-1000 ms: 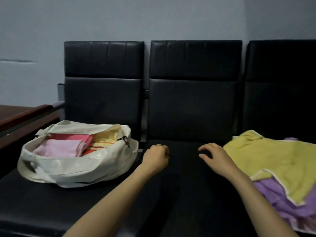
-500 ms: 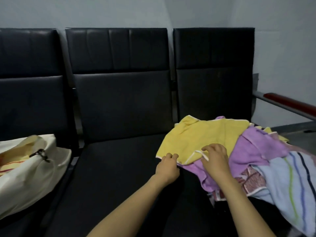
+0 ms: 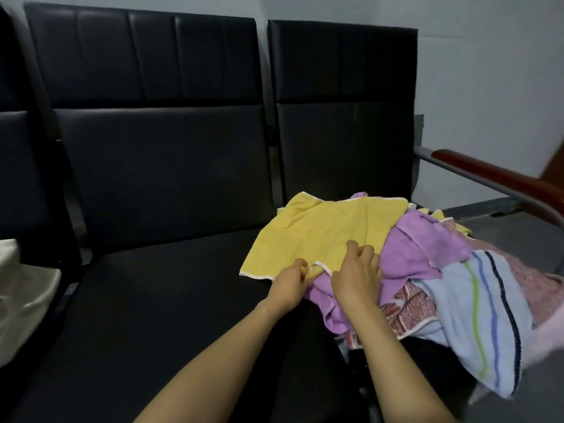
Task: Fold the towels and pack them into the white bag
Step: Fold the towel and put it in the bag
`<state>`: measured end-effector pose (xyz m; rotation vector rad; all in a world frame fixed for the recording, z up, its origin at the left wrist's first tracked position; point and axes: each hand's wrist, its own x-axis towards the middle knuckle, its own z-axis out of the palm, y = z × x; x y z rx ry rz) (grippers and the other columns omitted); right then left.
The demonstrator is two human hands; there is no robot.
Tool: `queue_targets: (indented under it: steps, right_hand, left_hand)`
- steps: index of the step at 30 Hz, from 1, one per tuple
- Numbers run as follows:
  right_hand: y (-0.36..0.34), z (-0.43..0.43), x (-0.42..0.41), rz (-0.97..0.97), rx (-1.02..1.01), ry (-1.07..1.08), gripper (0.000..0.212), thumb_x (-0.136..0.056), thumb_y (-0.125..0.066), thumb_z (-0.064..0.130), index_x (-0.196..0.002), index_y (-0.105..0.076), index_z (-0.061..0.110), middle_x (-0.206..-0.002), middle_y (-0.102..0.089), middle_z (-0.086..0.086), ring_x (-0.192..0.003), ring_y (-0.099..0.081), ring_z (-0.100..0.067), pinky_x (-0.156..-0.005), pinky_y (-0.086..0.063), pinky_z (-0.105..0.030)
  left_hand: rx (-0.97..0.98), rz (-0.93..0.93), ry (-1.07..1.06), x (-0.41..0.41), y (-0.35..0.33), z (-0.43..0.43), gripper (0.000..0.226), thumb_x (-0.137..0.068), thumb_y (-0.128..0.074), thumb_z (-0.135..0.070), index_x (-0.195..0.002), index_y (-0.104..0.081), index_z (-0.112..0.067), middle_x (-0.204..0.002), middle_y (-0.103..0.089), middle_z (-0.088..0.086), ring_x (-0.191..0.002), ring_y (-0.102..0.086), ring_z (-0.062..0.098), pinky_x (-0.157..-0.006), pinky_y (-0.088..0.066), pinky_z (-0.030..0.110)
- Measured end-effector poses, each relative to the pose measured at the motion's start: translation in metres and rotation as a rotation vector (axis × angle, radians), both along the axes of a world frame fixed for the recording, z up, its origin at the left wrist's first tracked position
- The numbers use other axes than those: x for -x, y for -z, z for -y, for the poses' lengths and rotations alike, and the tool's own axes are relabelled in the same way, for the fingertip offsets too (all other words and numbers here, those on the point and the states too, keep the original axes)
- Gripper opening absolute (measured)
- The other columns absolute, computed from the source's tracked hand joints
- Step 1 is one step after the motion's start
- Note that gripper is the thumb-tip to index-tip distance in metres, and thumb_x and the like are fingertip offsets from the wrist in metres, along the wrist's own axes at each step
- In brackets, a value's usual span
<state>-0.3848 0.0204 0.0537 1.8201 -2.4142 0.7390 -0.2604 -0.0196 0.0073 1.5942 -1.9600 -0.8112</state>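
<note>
A yellow towel point(image 3: 323, 230) with a white hem lies on top of a loose heap of towels on the right seat. Under it are a purple towel point(image 3: 424, 254), a light blue striped towel point(image 3: 476, 315) and a red patterned towel point(image 3: 409, 306). My left hand point(image 3: 290, 283) pinches the yellow towel's near hem. Beside it, my right hand point(image 3: 358, 277) curls its fingers on the same hem, where yellow meets purple. Only a corner of the white bag point(image 3: 21, 297) shows at the left edge.
Black padded seats point(image 3: 158, 315) form a row with upright backrests point(image 3: 161, 117). A metal armrest with a red-brown wooden top point(image 3: 500, 178) rises right of the heap. Behind it is a grey wall.
The view has swung right from the bag to the towel heap. Both hands went from the bare middle seat to the yellow towel's near edge and took hold of it.
</note>
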Motion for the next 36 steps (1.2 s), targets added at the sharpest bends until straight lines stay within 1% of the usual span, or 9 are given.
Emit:
queue_targets:
  steps: [3, 9, 15, 20, 22, 25, 30, 33, 36]
  right_hand:
    - [-0.001, -0.001, 0.001, -0.062, -0.071, -0.001, 0.028, -0.096, -0.045, 0.009, -0.123, -0.048, 0.010, -0.125, -0.049, -0.011, -0.114, -0.045, -0.027, -0.094, -0.034, -0.036]
    - [0.002, -0.005, -0.032, -0.211, -0.223, -0.297, 0.025, -0.095, -0.044, 0.007, -0.116, -0.056, 0.013, -0.119, -0.053, -0.007, -0.109, -0.050, -0.026, -0.093, -0.037, -0.034]
    - [0.030, -0.033, -0.120, -0.172, -0.288, -0.878, 0.020, -0.096, -0.043, 0.005, -0.111, -0.053, 0.013, -0.112, -0.050, -0.006, -0.101, -0.052, -0.025, -0.075, -0.038, -0.032]
    - [0.028, -0.075, -0.180, 0.074, -0.492, -1.215, 0.020, -0.098, -0.045, 0.016, -0.108, -0.062, 0.015, -0.114, -0.060, -0.001, -0.100, -0.055, -0.016, -0.086, -0.045, -0.028]
    - [0.024, -0.080, -0.187, 0.115, -0.475, -1.206, 0.022, -0.099, -0.046, 0.019, -0.115, -0.062, 0.017, -0.118, -0.060, 0.001, -0.101, -0.055, -0.013, -0.089, -0.046, -0.026]
    - [0.023, -0.065, -0.173, -0.069, -0.411, -1.055, 0.028, -0.100, -0.041, 0.015, -0.124, -0.056, 0.018, -0.124, -0.053, -0.001, -0.107, -0.053, -0.018, -0.093, -0.046, -0.031]
    - [0.024, -0.043, -0.143, -0.230, -0.492, -0.922, 0.046, -0.094, -0.042, 0.000, -0.136, -0.049, 0.019, -0.132, -0.045, -0.003, -0.114, -0.048, -0.020, -0.097, -0.044, -0.032]
    - [0.022, -0.042, -0.133, -0.399, -0.478, -0.895, 0.050, -0.093, -0.045, 0.005, -0.140, -0.042, 0.023, -0.135, -0.044, -0.004, -0.124, -0.042, -0.023, -0.096, -0.040, -0.036]
    - [0.022, -0.043, -0.128, -0.511, -0.458, -0.814, 0.042, -0.092, -0.043, 0.007, -0.132, -0.046, 0.021, -0.126, -0.050, -0.005, -0.117, -0.046, -0.024, -0.084, -0.036, -0.035]
  left_hand:
    - [0.091, 0.095, 0.063, -0.016, 0.001, -0.005, 0.014, -0.095, -0.050, -0.015, -0.098, -0.061, -0.007, -0.098, -0.063, 0.012, -0.094, -0.059, 0.031, -0.075, -0.042, 0.034]
    - [0.083, 0.513, 0.072, -0.104, -0.002, -0.039, 0.024, -0.097, -0.044, -0.014, -0.112, -0.062, -0.018, -0.111, -0.055, 0.004, -0.102, -0.056, 0.023, -0.084, -0.048, 0.035]
    - [-0.022, 0.755, -0.178, -0.206, -0.015, -0.102, 0.027, -0.096, -0.044, -0.015, -0.115, -0.062, -0.020, -0.116, -0.055, 0.002, -0.106, -0.055, 0.020, -0.084, -0.050, 0.033]
    - [-0.170, 0.908, -0.497, -0.270, -0.019, -0.157, 0.035, -0.096, -0.037, -0.009, -0.126, -0.053, -0.010, -0.128, -0.049, 0.009, -0.120, -0.049, 0.027, -0.095, -0.044, 0.037]
    - [-0.221, 0.928, -0.542, -0.275, -0.018, -0.171, 0.038, -0.097, -0.035, -0.011, -0.133, -0.045, -0.007, -0.134, -0.040, 0.013, -0.124, -0.041, 0.031, -0.100, -0.039, 0.040]
    - [-0.123, 0.833, -0.495, -0.261, -0.023, -0.177, 0.042, -0.096, -0.038, -0.012, -0.138, -0.039, -0.009, -0.137, -0.037, 0.014, -0.126, -0.039, 0.032, -0.102, -0.037, 0.040]
    - [-0.022, 0.308, -0.206, -0.210, -0.028, -0.185, 0.041, -0.095, -0.056, -0.029, -0.134, -0.047, -0.019, -0.129, -0.047, 0.005, -0.110, -0.054, 0.023, -0.095, -0.043, 0.032]
    - [-0.128, 0.338, -0.012, -0.185, -0.015, -0.188, 0.051, -0.093, -0.056, -0.042, -0.139, -0.042, -0.027, -0.139, -0.041, 0.004, -0.122, -0.045, 0.022, -0.104, -0.037, 0.033]
    - [-0.142, 0.463, 0.054, -0.183, -0.005, -0.184, 0.055, -0.095, -0.050, -0.048, -0.144, -0.038, -0.026, -0.152, -0.025, 0.006, -0.138, -0.025, 0.026, -0.115, -0.024, 0.039]
